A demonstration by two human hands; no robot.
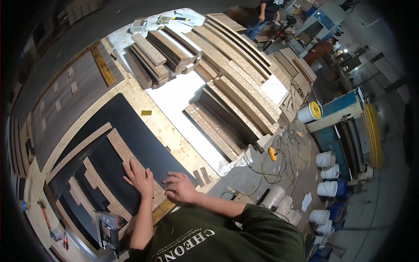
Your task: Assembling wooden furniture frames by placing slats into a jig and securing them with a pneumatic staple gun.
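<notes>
A dark, smooth panel lies on the bench, with chipboard strips laid on it as a frame. My left hand rests with spread fingers on the long right-hand chipboard strip. Beside it, my right hand lies with fingers apart over the panel and the near end of that strip; its fingertips point left. Neither hand grips anything I can see. Shorter inner strips sit within the frame, small blocks against them. Left of my left forearm, a nail gun stands at the frame's near edge.
Stacked chipboard strips fill the far bench. A grey wood-grain panel lies at left, near a red-handled hammer. White buckets and tangled cables occupy the floor at right. Another person stands beyond the bench.
</notes>
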